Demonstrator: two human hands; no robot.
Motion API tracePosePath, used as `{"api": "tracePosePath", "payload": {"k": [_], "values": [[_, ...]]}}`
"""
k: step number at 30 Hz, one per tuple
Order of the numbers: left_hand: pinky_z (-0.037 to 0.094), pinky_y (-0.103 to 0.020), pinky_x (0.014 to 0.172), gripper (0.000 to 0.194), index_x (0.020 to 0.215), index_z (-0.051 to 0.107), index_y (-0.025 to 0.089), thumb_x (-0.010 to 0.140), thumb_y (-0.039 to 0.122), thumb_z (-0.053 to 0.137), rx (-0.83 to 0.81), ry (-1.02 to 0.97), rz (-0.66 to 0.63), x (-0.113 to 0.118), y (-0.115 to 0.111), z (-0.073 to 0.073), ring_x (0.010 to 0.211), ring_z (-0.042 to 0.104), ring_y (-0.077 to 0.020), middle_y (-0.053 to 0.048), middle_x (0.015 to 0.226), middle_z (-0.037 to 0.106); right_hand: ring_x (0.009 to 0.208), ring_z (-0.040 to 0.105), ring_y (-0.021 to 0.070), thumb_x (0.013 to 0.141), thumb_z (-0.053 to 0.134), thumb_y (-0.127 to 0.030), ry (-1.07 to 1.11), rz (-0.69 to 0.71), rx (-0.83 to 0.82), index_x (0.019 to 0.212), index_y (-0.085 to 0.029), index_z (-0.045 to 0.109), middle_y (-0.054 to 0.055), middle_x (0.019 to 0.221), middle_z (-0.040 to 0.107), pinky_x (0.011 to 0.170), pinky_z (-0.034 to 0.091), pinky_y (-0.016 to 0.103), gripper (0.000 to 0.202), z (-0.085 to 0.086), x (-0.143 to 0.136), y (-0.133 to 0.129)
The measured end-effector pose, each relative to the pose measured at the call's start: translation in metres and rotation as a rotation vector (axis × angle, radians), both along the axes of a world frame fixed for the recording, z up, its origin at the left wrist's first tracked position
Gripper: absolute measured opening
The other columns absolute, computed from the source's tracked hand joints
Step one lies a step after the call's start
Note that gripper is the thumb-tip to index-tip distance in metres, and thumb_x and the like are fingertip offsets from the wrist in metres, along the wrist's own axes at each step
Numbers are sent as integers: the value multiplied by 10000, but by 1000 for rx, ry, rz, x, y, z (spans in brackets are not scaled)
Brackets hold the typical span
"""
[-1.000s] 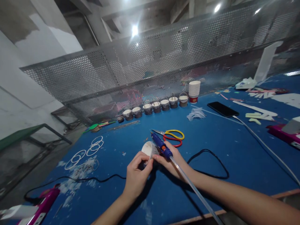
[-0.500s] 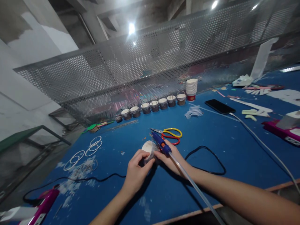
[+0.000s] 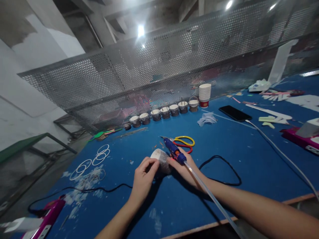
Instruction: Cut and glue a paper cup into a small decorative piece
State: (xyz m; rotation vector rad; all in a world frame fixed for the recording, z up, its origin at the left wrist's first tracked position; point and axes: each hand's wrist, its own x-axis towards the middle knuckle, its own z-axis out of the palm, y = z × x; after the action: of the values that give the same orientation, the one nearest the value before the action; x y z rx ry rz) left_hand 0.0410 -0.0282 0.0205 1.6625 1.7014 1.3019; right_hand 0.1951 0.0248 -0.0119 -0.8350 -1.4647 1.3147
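A white paper cup (image 3: 162,158), its side wrapped in greyish, see-through material, lies tilted on the table in front of me. My left hand (image 3: 144,176) pinches at its rim, thumb and forefinger together. The blue hot glue gun (image 3: 173,149), with a long clear glue stick (image 3: 208,192) trailing from its back, is gripped in my right hand (image 3: 187,171). That hand's thumb reaches to the cup's right side. Just beyond the glue gun lie scissors (image 3: 185,141) with one yellow and one red handle.
Several wrapped cups (image 3: 164,113) line the back beside a stack of paper cups (image 3: 204,94). A phone (image 3: 235,113) lies at right. White rings (image 3: 101,155) and a black cord (image 3: 99,190) are at left. Magenta power strips (image 3: 48,217) flank both sides; a perforated metal screen (image 3: 139,69) stands behind.
My left thumb has lifted off the cup's lower side to pinch near the rim. The cup has turned slightly, and the glue gun has shifted a little right.
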Motion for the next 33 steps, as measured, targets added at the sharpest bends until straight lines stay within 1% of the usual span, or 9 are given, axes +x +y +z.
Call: {"api": "tracePosePath", "payload": {"k": [5, 9, 13, 19, 24, 26, 29, 31, 33], "values": [[378, -225, 563, 240, 608, 606, 177, 796, 324, 574, 76, 71, 82, -4, 2, 0, 589, 465, -125, 18, 626, 498, 570, 439, 118, 790, 606, -370, 44, -3, -33, 832, -195, 515, -45, 659, 496, 557, 368, 242, 202, 3, 3, -1], [380, -226, 579, 200, 619, 606, 183, 781, 298, 585, 140, 110, 148, -11, 5, -3, 603, 481, -125, 22, 633, 513, 480, 386, 111, 774, 601, -374, 54, -3, -64, 753, -202, 528, -66, 522, 439, 491, 328, 246, 188, 14, 7, -4], [393, -231, 596, 165, 644, 624, 192, 765, 304, 609, 189, 199, 164, -18, 12, -8, 612, 501, -129, 19, 656, 543, 411, 360, 100, 746, 596, -421, 74, 28, -162, 683, -200, 531, -74, 429, 402, 437, 298, 238, 239, 25, 13, -4], [413, -232, 578, 111, 737, 646, 201, 727, 309, 628, 169, 308, 116, -23, 21, -10, 611, 519, -135, 10, 721, 578, 358, 361, 81, 732, 612, -435, 81, 83, -244, 649, -178, 566, -75, 381, 403, 405, 281, 214, 274, 27, 31, -2], [462, -251, 632, 163, 864, 656, 205, 750, 308, 606, 146, 294, 69, -25, 22, -9, 743, 593, -169, -27, 847, 627, 354, 337, 71, 666, 670, -430, 156, 146, -386, 694, -175, 581, -87, 389, 415, 387, 280, 197, 272, 20, 45, -4], [481, -254, 628, 193, 913, 658, 204, 779, 303, 562, 123, 251, 40, -27, 21, -7, 778, 607, -176, -45, 906, 633, 343, 308, 64, 656, 673, -424, 186, 172, -439, 676, -176, 571, -96, 367, 389, 380, 276, 192, 269, 17, 48, -5], [501, -264, 620, 244, 947, 667, 201, 814, 274, 477, 85, 208, 10, -29, 18, -3, 754, 617, -169, -60, 972, 645, 332, 281, 58, 677, 652, -415, 199, 202, -483, 636, -173, 567, -104, 330, 346, 378, 264, 187, 260, 13, 50, -6], [510, -284, 665, 263, 937, 679, 199, 816, 252, 452, 95, 241, 8, -31, 16, 2, 787, 629, -181, -67, 988, 662, 332, 278, 55, 686, 647, -404, 206, 216, -503, 634, -170, 573, -103, 329, 350, 380, 264, 183, 251, 12, 50, -6], [513, -306, 731, 271, 915, 689, 199, 818, 237, 438, 122, 301, -8, -34, 15, 6, 870, 636, -202, -78, 1011, 674, 332, 277, 51, 687, 647, -395, 202, 231, -517, 631, -167, 578, -103, 329, 353, 383, 268, 182, 245, 12, 50, -6]]}}
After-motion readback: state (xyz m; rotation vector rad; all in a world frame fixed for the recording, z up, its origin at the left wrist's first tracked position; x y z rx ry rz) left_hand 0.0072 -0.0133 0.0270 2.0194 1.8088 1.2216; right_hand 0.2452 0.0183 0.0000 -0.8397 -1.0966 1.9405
